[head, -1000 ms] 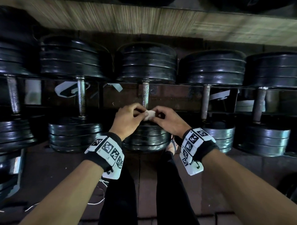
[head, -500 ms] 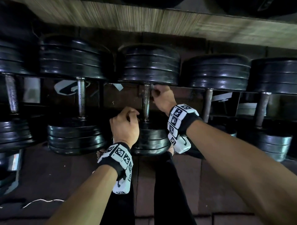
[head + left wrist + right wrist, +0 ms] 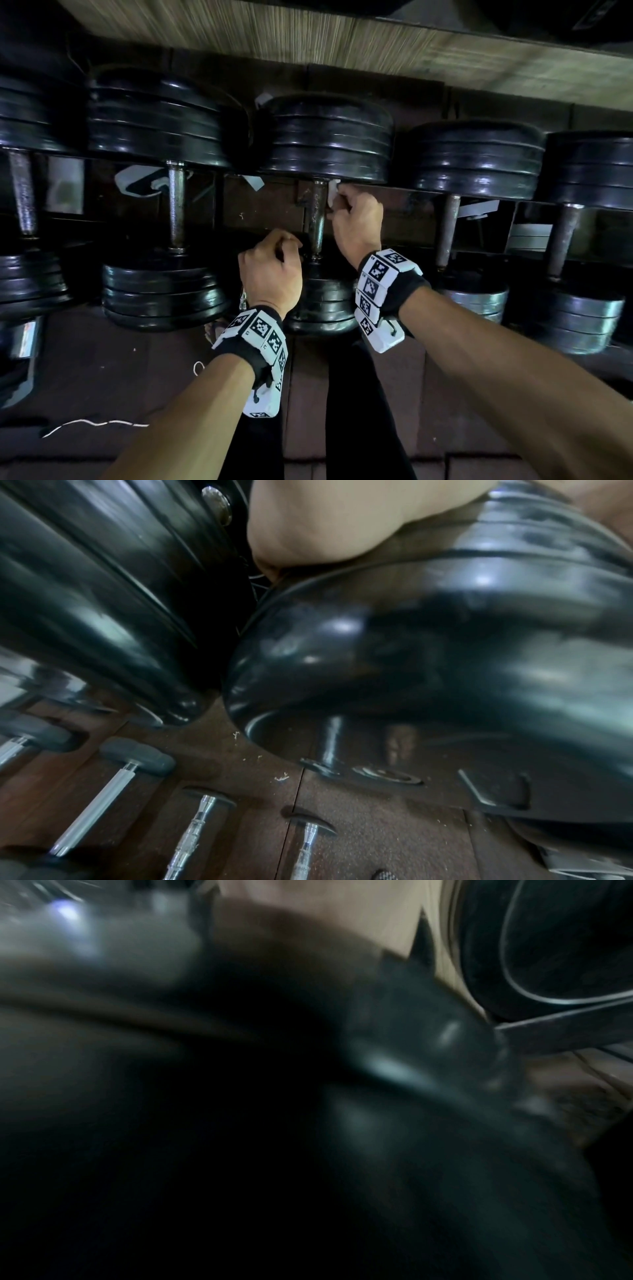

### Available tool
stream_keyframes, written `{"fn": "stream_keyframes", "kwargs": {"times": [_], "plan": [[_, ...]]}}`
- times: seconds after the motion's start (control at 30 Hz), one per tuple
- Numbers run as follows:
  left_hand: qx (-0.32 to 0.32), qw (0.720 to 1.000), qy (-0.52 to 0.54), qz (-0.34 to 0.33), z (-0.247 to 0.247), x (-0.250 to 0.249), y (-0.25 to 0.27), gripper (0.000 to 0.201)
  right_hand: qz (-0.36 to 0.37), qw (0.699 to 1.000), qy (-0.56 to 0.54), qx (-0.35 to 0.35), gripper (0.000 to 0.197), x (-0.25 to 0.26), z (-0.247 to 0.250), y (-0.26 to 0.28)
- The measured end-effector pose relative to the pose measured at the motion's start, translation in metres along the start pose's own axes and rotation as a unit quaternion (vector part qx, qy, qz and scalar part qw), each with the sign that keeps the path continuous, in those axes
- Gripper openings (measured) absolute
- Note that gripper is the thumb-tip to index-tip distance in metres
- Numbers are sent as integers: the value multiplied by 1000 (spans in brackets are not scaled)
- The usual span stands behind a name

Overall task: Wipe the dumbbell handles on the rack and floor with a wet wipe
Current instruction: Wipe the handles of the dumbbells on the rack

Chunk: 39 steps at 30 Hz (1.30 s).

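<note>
In the head view the middle dumbbell's rusty handle (image 3: pixel 317 219) runs between black plate stacks on the rack. My right hand (image 3: pixel 356 219) pinches a white wet wipe (image 3: pixel 333 193) against the handle's right side, just under the far plates. My left hand (image 3: pixel 270 267) is curled at the left edge of this dumbbell's near plates (image 3: pixel 322 301). In the left wrist view its palm (image 3: pixel 325 520) lies over the rim of that plate stack (image 3: pixel 428 656); the fingers are hidden behind it. The right wrist view is dark and blurred.
More dumbbells lie on the rack either side, with handles at left (image 3: pixel 176 205) and right (image 3: pixel 448 229). A wooden shelf (image 3: pixel 342 37) hangs overhead. Small chrome-handled dumbbells (image 3: pixel 99 804) lie on the brown floor. My black-clad legs (image 3: pixel 359 411) and a white cord (image 3: pixel 96 423) are below.
A second ago both hands held the wipe together in front of the handle. The right hand carried it up to the top of the handle; the left moved down to the near plates.
</note>
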<state>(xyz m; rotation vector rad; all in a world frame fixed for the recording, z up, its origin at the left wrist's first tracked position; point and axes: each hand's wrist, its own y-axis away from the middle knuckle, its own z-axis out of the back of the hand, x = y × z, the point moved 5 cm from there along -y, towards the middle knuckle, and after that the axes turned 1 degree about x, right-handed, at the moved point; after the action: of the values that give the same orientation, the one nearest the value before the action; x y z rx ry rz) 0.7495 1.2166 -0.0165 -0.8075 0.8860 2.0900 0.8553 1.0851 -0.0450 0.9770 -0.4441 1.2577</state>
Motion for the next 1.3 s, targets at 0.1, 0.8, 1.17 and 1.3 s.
{"fn": "stream_keyframes", "kwargs": {"times": [0.1, 0.8, 1.17, 1.3], "plan": [[-5, 1000, -1, -11, 0, 1, -1, 33, 21, 1000, 4, -12, 26, 9, 3, 10], [216, 973, 76, -17, 7, 1, -24, 27, 78, 993, 42, 72, 19, 16, -1, 68], [210, 972, -89, -45, -21, -8, -110, 15, 32, 991, 128, 19, 26, 16, 7, 87], [249, 960, -96, -85, -35, -27, -112, 22, 51, 991, 124, -3, 31, 14, 5, 87]]}}
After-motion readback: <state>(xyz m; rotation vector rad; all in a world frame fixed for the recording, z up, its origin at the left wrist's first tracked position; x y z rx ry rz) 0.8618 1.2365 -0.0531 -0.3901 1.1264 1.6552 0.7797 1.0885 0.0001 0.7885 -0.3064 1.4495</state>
